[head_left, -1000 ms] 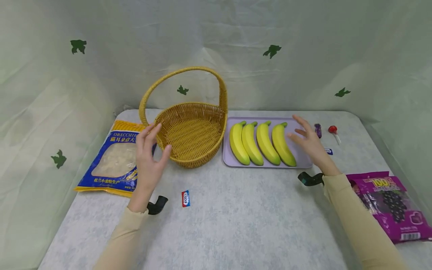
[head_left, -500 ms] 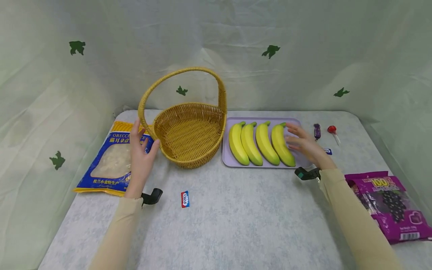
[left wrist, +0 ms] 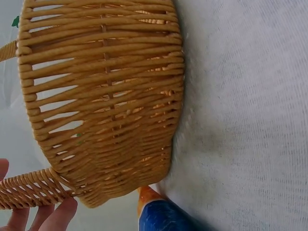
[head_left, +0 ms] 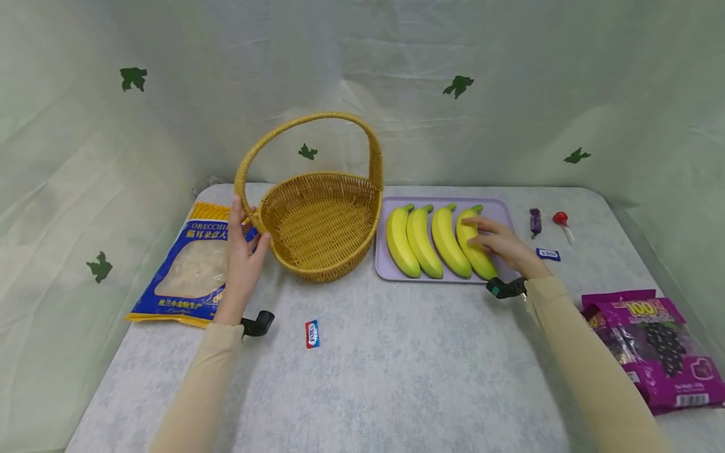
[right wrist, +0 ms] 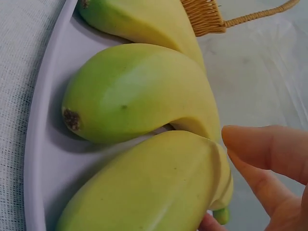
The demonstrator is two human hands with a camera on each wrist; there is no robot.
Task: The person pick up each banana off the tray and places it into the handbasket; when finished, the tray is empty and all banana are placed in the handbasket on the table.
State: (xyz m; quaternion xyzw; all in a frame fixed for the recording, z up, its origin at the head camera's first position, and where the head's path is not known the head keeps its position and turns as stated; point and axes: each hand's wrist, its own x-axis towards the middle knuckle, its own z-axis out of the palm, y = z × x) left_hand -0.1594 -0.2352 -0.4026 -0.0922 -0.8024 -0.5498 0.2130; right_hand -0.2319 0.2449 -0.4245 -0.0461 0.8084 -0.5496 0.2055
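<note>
My left hand (head_left: 242, 267) is at the left side of the yellow wicker basket (head_left: 323, 267), gripping the base of its arched handle (head_left: 242, 176). In the left wrist view, fingertips (left wrist: 60, 216) lie on one side of the handle and another finger on the opposite side. My right hand (head_left: 504, 245) reaches over the rightmost banana (right wrist: 149, 187) on a lilac tray (head_left: 396, 272). Its fingers are extended and spread about that banana's upper part; firm contact cannot be told. Several bananas (head_left: 402, 242) lie side by side on the tray.
A blue and yellow pasta bag (head_left: 187, 270) lies left of the basket. A small red and blue wrapped sweet (head_left: 312, 334) is in front. At right are a purple sweet (head_left: 535, 222), a red lollipop (head_left: 561, 218), a blue wrapped sweet (head_left: 547, 254) and a purple grape-candy bag (head_left: 651, 352).
My left hand has moved from in front of the basket to its handle base and taken hold. The right hand has moved left and down, from beside the bananas to over the rightmost one.
</note>
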